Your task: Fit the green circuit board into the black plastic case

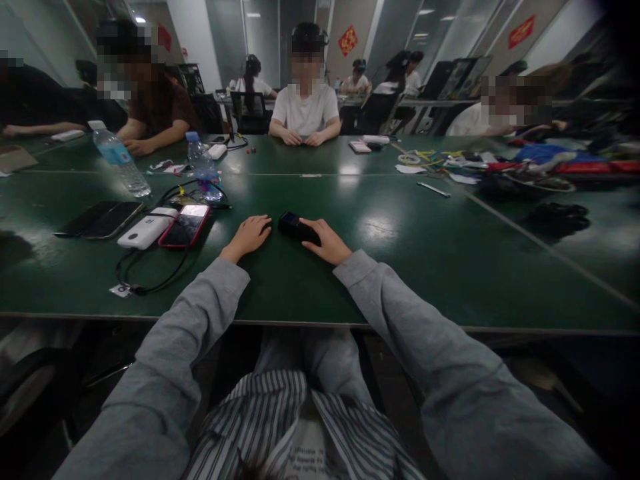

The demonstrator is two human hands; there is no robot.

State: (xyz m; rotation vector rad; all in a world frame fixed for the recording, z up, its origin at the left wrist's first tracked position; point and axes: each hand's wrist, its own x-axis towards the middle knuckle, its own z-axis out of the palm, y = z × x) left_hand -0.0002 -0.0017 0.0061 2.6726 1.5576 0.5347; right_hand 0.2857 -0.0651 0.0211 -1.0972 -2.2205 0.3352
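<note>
A small black handheld device [294, 227] with a little dark screen lies on the green table [280, 287] in front of me. My right hand [326, 241] is closed over its right end, fingers on top and thumb at the near side. To the left of the device, my left hand [249, 237] rests palm down on the tabletop, fingers stretched out and holding nothing. A short gap separates it from the device. Left of that hand are a phone in a red case [186, 227] and a white power bank [147, 229] with a black cable [155, 288].
Two water bottles [119, 160] and a dark tablet-like slab [99, 220] are at the left. A wrench [433, 190], black gloves or cloth [557, 219] and a pile of cables and tools [540, 167] lie right. Across the table sits a person in a white shirt [306, 110].
</note>
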